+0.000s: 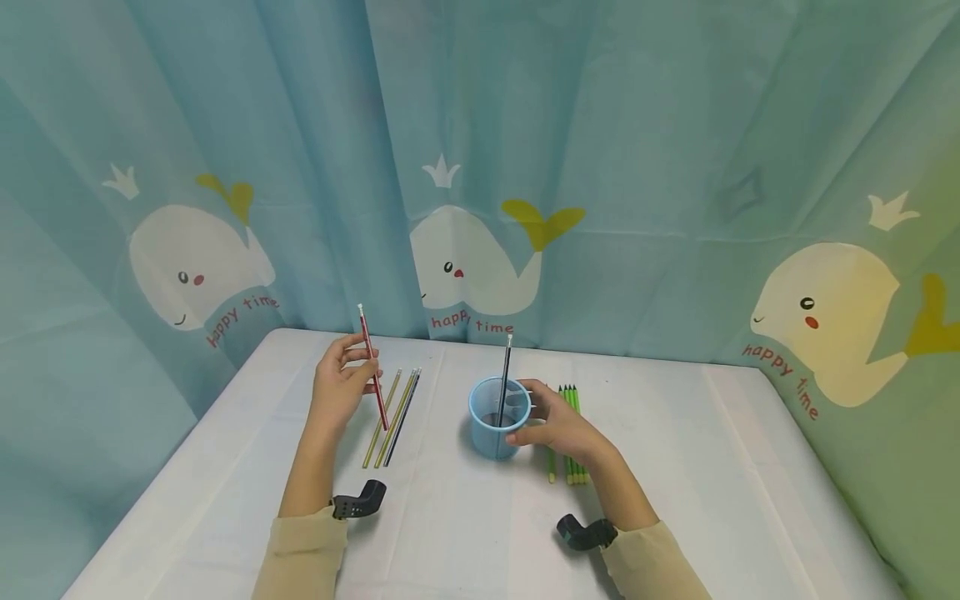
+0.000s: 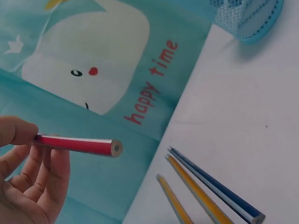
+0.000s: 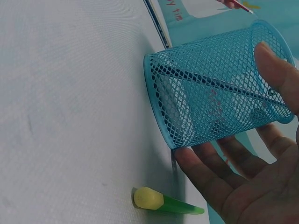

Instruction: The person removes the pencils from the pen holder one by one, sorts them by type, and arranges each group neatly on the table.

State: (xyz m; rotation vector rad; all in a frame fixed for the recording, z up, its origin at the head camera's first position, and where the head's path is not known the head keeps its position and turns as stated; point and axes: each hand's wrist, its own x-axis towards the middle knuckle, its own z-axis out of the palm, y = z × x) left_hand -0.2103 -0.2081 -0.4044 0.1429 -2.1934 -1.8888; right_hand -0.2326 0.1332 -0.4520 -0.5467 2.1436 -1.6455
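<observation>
My left hand point(image 1: 341, 385) pinches a red pencil point(image 1: 366, 332) between thumb and fingers, raised and tilted above the table. Its flat unsharpened end point(image 2: 117, 148) points toward the left wrist camera. Below it lie yellow pencils point(image 1: 371, 442) and a dark blue pencil point(image 2: 215, 184). Around the right side of a light blue mesh pencil cup point(image 1: 489, 442) curls my right hand point(image 1: 564, 427), thumb at the near side. A dark pencil point(image 1: 507, 367) leans inside the cup. The right wrist view shows the cup's mesh wall point(image 3: 210, 88) between thumb and fingers.
Several green pencils point(image 1: 573, 479) with yellow ends lie beside and partly behind my right hand. The white-covered table point(image 1: 465, 533) meets a blue curtain point(image 1: 645, 275) with whale prints at its back edge.
</observation>
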